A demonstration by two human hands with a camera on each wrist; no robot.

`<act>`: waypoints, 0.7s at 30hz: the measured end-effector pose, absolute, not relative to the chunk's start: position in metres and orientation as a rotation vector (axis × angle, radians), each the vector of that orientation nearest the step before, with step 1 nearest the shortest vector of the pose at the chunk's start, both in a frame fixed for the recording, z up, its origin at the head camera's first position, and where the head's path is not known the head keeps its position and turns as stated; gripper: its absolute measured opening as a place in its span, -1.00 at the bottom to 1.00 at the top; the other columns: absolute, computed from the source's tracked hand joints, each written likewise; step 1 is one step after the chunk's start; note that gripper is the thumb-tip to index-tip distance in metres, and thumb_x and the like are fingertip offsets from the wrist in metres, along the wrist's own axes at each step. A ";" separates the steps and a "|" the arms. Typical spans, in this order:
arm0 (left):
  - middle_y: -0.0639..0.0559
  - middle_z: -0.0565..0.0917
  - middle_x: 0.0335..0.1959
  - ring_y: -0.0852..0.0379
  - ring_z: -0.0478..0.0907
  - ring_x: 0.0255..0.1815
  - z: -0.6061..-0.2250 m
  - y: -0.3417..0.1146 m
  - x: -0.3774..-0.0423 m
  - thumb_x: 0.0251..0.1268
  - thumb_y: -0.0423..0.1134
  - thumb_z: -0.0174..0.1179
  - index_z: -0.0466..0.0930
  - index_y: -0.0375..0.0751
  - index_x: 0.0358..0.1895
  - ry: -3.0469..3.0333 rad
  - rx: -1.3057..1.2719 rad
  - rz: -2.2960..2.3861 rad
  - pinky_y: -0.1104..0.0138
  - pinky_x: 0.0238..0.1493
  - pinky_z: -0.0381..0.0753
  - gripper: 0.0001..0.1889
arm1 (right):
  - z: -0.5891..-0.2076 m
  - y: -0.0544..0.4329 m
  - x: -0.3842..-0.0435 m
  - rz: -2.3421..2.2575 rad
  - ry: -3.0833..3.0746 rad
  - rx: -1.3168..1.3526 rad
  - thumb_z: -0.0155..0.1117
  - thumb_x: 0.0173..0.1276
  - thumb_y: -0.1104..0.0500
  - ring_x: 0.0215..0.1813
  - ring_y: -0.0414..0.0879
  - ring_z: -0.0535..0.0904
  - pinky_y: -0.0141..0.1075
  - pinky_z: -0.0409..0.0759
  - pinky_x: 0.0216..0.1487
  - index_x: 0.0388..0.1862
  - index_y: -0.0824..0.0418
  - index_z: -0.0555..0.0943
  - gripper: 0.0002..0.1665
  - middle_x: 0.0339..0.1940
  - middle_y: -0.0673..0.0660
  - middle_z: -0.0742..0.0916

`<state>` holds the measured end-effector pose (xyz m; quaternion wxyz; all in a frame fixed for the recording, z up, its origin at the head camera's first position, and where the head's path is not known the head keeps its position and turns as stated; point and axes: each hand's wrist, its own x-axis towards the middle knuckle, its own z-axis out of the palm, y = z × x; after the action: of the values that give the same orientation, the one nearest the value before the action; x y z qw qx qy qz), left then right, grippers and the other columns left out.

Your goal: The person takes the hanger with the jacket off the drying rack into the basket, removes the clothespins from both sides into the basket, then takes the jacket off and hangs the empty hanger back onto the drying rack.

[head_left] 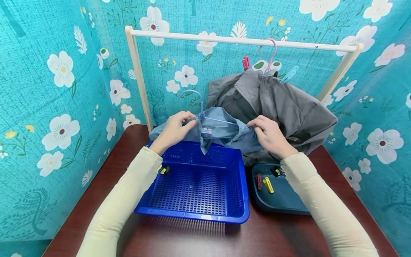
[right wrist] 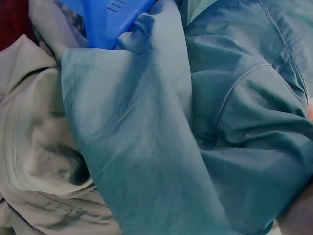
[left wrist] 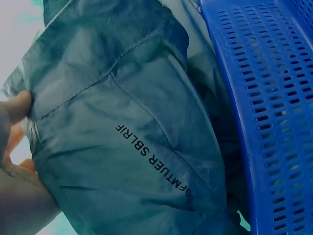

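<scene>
A thin blue garment point(head_left: 221, 134) with a collar and a label inside its neck is spread between both hands above the rear of a blue basket point(head_left: 192, 216). A light-blue hanger point(head_left: 202, 107) sits in its neck, its hook sticking up. My left hand point(head_left: 178, 128) pinches the cloth beside the hook; in the left wrist view, dark printed lettering point(left wrist: 154, 159) shows on the fabric. On the other side, my right hand point(head_left: 271, 135) pinches the garment's edge with thumb and forefinger. In the right wrist view, folds of blue cloth point(right wrist: 142, 132) hide most of that hand.
A grey jacket point(head_left: 295, 110) hangs by a pink hanger point(head_left: 273, 53) from a white rail point(head_left: 224, 38), with a red clothespin point(head_left: 245, 63) and a light-blue clothespin point(head_left: 289, 75) on it. A dark tray point(head_left: 282, 203) holds a red clothespin point(head_left: 258, 182) and a yellow clothespin point(head_left: 268, 185).
</scene>
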<state>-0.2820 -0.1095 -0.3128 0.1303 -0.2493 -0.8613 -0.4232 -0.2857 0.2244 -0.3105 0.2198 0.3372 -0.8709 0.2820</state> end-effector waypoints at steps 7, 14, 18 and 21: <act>0.00 0.55 -0.31 0.07 0.47 -0.21 -0.309 -0.110 -0.282 0.45 -0.19 0.03 0.62 -0.16 -0.25 -2.455 -0.715 -1.252 0.18 -0.10 0.42 -0.81 | -0.313 0.219 -0.285 0.664 -2.363 0.924 0.37 0.24 0.18 -0.35 -0.13 0.41 -0.23 0.38 -0.34 -0.25 0.21 0.59 -0.82 -0.31 0.06 0.56; -0.02 0.40 -0.52 0.05 0.27 -0.51 -0.308 -0.114 -0.284 0.48 -0.23 -0.03 0.55 -0.19 -0.34 -2.418 -0.688 -1.317 0.26 -0.40 0.27 -0.77 | -0.313 0.224 -0.286 0.722 -2.274 0.933 0.35 0.19 0.40 -0.33 -0.09 0.47 -0.26 0.39 -0.34 -0.31 0.27 0.62 -0.88 -0.31 0.12 0.60; -0.06 0.46 -0.46 0.06 0.27 -0.55 -0.307 -0.116 -0.284 0.48 -0.29 -0.04 0.52 -0.20 -0.15 -2.416 -0.611 -1.391 0.27 -0.46 0.27 -0.86 | -0.314 0.229 -0.286 0.762 -2.284 0.872 0.30 0.21 0.44 -0.30 -0.05 0.50 -0.22 0.41 -0.30 -0.27 0.31 0.62 -0.88 -0.27 0.17 0.63; -0.08 0.52 -0.32 0.04 0.27 -0.59 -0.305 -0.116 -0.284 0.48 -0.35 -0.10 0.49 -0.18 -0.05 -2.421 -0.572 -1.363 0.26 -0.52 0.28 -0.83 | -0.315 0.231 -0.287 0.787 -2.297 0.847 0.24 0.25 0.45 -0.36 -0.06 0.47 -0.24 0.39 -0.33 -0.23 0.34 0.61 -0.87 -0.28 0.19 0.62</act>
<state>-0.2843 -0.1160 -0.3054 0.1520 -0.1993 -0.8435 -0.4751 -0.2866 0.2313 -0.3146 0.2812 0.3162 -0.8571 0.2938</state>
